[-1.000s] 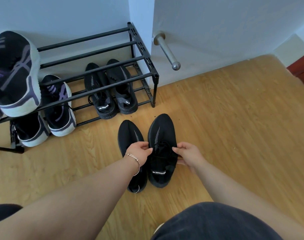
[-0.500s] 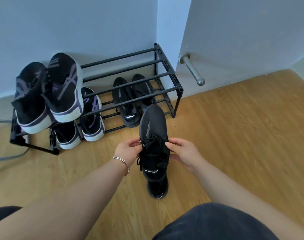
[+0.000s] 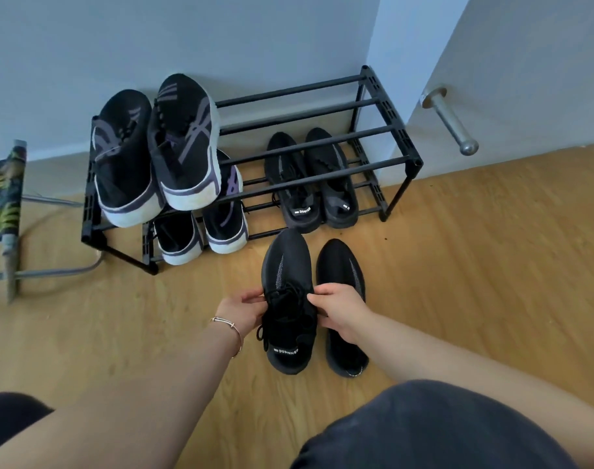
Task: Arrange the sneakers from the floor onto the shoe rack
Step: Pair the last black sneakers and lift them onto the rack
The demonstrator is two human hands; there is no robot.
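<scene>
Gripping one black sneaker between left hand and right hand, second sneaker now visible beside it

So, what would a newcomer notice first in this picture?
Probably the black knit sneaker at the centre, held between the left hand and the right hand, with its mate on the wooden floor beside it. Next, the black shoe rack against the wall, with black-and-purple sneakers on its top left.

The right hand hides the middle of the second black sneaker.
</scene>
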